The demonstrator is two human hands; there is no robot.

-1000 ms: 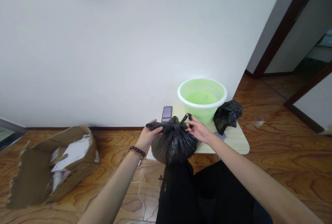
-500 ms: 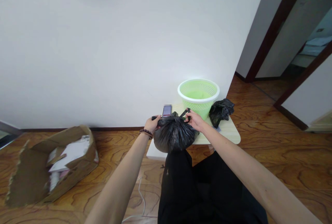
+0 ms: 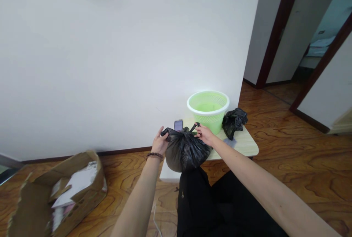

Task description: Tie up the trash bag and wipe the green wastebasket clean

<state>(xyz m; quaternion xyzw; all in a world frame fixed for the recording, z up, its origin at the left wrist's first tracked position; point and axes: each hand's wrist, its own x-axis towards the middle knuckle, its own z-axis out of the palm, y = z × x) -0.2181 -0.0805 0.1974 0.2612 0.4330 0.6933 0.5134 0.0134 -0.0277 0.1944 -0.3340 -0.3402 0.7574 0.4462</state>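
Note:
A full black plastic bag (image 3: 185,152), gathered at its neck, sits at the near edge of a small light table (image 3: 246,145), against my dark trousers. On the bag's left side my left hand (image 3: 160,143), with a beaded bracelet at the wrist, is closed on a bunched end of the plastic. My right hand (image 3: 203,133) pinches a thin twisted end that sticks up on the right. Behind the bag lies a phone (image 3: 178,125) with its screen lit. A green perforated basket (image 3: 210,119) with a white rim stands just beyond my right hand.
Crumpled black plastic (image 3: 233,121) lies at the table's right, beside the basket. An open cardboard box (image 3: 85,204) holding white and pink items is on the wooden floor at left. A white wall (image 3: 123,65) rises behind the table. A doorway opens at right.
My left hand has shifted its hold on the bag's left end, which now spreads out more visibly. My right hand keeps its end. The view has turned slightly.

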